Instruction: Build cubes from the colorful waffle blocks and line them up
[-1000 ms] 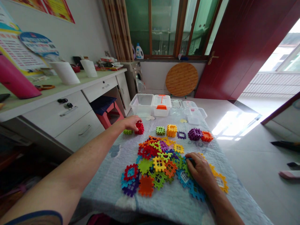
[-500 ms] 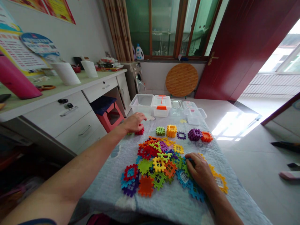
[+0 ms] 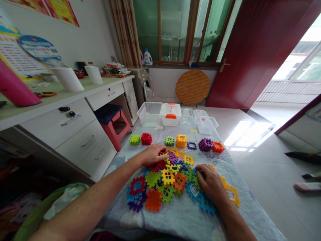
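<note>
A heap of flat, toothed plastic tiles (image 3: pixel 168 176) in many colours lies on a pale blue cloth-covered table (image 3: pixel 185 217). My left hand (image 3: pixel 152 154) rests palm down on the far left of the heap, fingers stretched over red and orange tiles. My right hand (image 3: pixel 212 182) sits curled on the heap's right side over blue and green tiles. Behind the heap stands a row of assembled cubes: a green cube (image 3: pixel 134 139), a red cube (image 3: pixel 146 138), a yellow cube (image 3: pixel 181 141), a purple cube (image 3: pixel 205 144) and an orange one (image 3: pixel 217 147).
Clear plastic boxes (image 3: pixel 149 113), one with an orange latch (image 3: pixel 171 113), line the table's far edge. A white desk with drawers (image 3: pixel 75 127) and a red stool (image 3: pixel 114 122) stand on the left. Tiled floor (image 3: pixel 276 160) and a dark red door (image 3: pixel 253 50) lie on the right.
My left hand let go of the red cube at the far left of the row and drew back onto the tile heap. The right hand stayed put.
</note>
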{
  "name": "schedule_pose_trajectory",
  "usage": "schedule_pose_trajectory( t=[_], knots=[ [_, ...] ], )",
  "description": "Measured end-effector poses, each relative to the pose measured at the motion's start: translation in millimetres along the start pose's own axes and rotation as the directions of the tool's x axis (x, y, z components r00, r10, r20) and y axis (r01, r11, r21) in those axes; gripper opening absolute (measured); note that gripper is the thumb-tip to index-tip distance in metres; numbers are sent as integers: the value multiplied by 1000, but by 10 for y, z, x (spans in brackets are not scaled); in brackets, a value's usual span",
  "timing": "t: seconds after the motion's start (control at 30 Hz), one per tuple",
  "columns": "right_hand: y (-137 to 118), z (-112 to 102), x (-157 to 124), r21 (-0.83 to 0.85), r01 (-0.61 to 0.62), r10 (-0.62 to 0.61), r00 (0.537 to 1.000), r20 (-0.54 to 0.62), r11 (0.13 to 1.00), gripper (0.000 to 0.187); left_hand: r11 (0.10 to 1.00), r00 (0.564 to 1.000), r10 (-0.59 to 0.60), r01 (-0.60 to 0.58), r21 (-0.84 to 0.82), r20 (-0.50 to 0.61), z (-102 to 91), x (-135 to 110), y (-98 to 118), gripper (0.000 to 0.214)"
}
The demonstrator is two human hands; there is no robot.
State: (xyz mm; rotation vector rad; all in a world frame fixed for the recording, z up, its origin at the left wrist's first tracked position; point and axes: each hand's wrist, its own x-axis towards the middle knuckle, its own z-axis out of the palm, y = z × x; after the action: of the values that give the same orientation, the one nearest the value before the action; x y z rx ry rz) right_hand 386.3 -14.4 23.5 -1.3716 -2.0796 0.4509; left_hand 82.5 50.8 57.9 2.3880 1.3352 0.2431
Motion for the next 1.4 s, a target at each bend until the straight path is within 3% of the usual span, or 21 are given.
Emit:
schedule_pose_trajectory(
  t=[0.27, 0.47, 0.6, 0.7, 0.87, 1.07, 1.23, 1.4],
  knots=[
    [-8, -2, -9, 4, 7, -7, 1000, 0, 1000, 15, 999, 1000, 0, 0, -52, 6, -88, -224, -135, 33],
    [-19, -9, -5, 8, 8, -8, 1000, -28, 1000, 16, 999, 991, 30, -33, -22, -133, -139, -129, 17, 30],
    [-22, -16, -7, 9, -6, 7, 998, -63, 1000, 16, 991, 991, 133, -133, -16, -30, -70, 125, 292, 28],
    [-24, -20, -9, 14, -9, 10, 997, -76, 1000, 17, 987, 988, 144, -148, 64, 62, 17, 304, 419, 31],
    [-34, -24, -6, 20, -6, 8, 997, -81, 1000, 17, 987, 990, 114, -123, 103, 88, 110, 435, 457, 37],
    [-38, -22, -4, 22, -11, 12, 997, -74, 1000, 18, 983, 977, 184, -181, -36, 104, 122, 436, 536, 28],
    [-35, -28, -4, 28, -16, 18, 997, -77, 999, 18, 975, 982, 189, -190, -118, -22, -26, 196, 612, 30],
    [-54, -39, 1, 23, -12, 14, 997, -77, 1000, 18, 972, 977, 185, -198, -125, -104, -201, -479, 680, 27]
  ],
)
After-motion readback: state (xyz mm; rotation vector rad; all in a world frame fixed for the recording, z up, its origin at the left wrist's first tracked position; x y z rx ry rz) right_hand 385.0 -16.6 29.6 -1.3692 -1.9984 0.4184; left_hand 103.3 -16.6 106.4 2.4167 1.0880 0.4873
